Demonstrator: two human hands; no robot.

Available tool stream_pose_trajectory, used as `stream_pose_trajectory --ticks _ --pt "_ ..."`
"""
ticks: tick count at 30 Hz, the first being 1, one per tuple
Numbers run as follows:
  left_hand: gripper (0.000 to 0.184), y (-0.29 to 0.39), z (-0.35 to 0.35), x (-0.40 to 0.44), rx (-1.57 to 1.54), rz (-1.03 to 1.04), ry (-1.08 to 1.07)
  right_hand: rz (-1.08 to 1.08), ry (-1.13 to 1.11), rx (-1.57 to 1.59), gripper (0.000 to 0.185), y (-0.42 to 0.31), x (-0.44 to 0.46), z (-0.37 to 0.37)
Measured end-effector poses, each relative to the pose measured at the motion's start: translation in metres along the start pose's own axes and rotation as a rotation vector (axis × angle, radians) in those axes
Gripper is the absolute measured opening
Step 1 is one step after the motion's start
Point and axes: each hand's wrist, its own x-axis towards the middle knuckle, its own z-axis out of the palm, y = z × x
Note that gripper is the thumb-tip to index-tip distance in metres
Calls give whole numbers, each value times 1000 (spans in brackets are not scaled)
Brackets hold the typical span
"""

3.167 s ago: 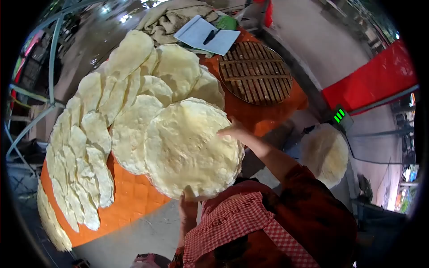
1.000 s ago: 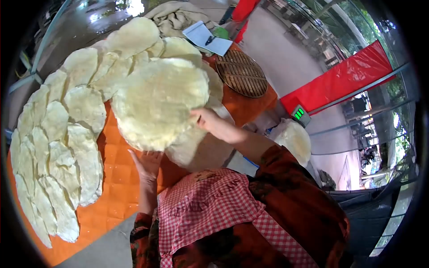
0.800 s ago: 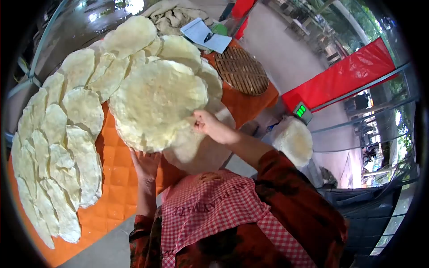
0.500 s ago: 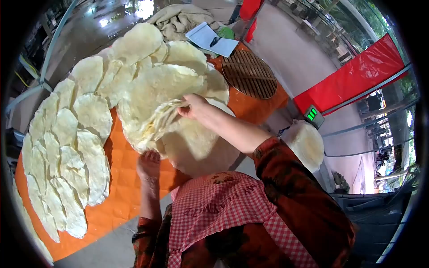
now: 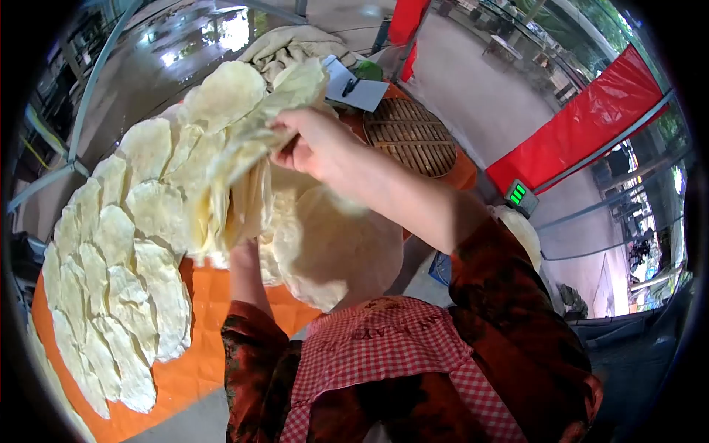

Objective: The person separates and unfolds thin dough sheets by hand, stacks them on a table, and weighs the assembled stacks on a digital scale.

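Note:
My right hand pinches the folded edge of a bunch of thin, pale flatbreads, held up above the table. Their layers hang down on the left side, slightly blurred. Under this hanging bunch my left hand reaches in from below; its fingers are hidden behind the layers. A stack of large round flatbreads lies just right of my left forearm, in my right arm's shadow. Many more flatbreads overlap in rows on the orange cloth to the left.
A round slatted rack sits at the table's far right corner. Behind the flatbreads lie a crumpled sack and an open notebook with a dark pen. A scale display glows green at right, beside another round flatbread.
My right hand has lifted the bunch of flatbreads up off the stack, uncovering the round ones beneath. My left hand has moved up under the bunch.

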Motion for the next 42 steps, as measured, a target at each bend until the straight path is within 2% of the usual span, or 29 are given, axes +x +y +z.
stream_pose_trajectory --ticks 4,7,8,9,10,11,12,13,14,16,17,20,21,22,24,25,28,30,31,32,33,34,36,38,40,41,42 --pt "65 38 30 42 122 30 -95 -9 -41 -96 28 6 -23 -45" --pt "71 56 5 53 240 25 34 35 60 -223 37 34 -46 -77" --pt "73 59 -18 48 278 22 117 16 -77 -119 38 67 -31 -110" --pt "75 61 -47 32 302 15 192 113 -86 -141 43 93 -31 -133" --pt "77 61 -76 10 318 3 244 147 -5 -162 44 123 -29 -153" --pt "79 57 -96 -20 311 -24 223 148 83 -101 43 151 -32 -167" --pt "81 54 -108 -57 280 -63 163 365 26 -452 41 182 -11 -217" --pt "83 51 -115 -90 242 -109 74 433 63 -381 33 207 -10 -248" --pt "85 52 -122 -113 205 -177 -103 199 110 -688 28 216 -18 -266" --pt "89 41 -111 -141 188 -236 -254 -293 166 -1309 19 211 -46 -298" --pt "89 35 -92 -152 131 -125 236 -335 295 -1367 20 198 -53 -314" --pt "80 30 -123 -152 516 -153 171 -483 688 -1492 27 146 -74 -356" --pt "65 26 -122 -150 410 -215 141 -383 718 -1342 28 159 -75 -388" --pt "62 23 -127 -151 533 -147 208 -283 738 -1188 30 176 -75 -414" --pt "57 20 -142 -150 769 13 355 -8 637 -941 27 149 -95 -371" --pt "54 21 -143 -149 732 16 401 133 583 -825 25 130 -101 -352" --pt "51 11 -101 -157 832 15 558 96 271 -573 22 81 -93 -357" --pt "48 4 -104 -166 919 102 658 -24 26 -830 21 6 -72 -337" --pt "48 -1 -105 -173 956 153 698 -125 61 -925 20 -35 -76 -286" --pt "47 -7 -107 -176 992 204 733 -248 -6 -1172 18 -74 -64 -276" --pt "38 -13 -122 -183 1194 382 721 -300 -18 -1380 23 -118 -74 -215" --pt "35 -15 -122 -189 1188 403 682 -391 32 -1545 29 -147 -71 -185" --pt "29 -21 -117 -198 1177 437 600 -558 -33 -1737 27 -185 -70 -124" --pt "24 -37 -89 -197 1012 340 586 -637 -114 -1872 27 -184 -72 -60" --pt "26 -46 -74 -197 906 273 571 -1276 -237 -1876 25 -152 -43 -47" --pt "27 -50 -82 -196 903 281 554 -1146 -354 -1842 17 -130 -38 -33" --pt "27 -52 -81 -197 882 300 554 -1143 -443 -1903 11 -106 -26 -28"
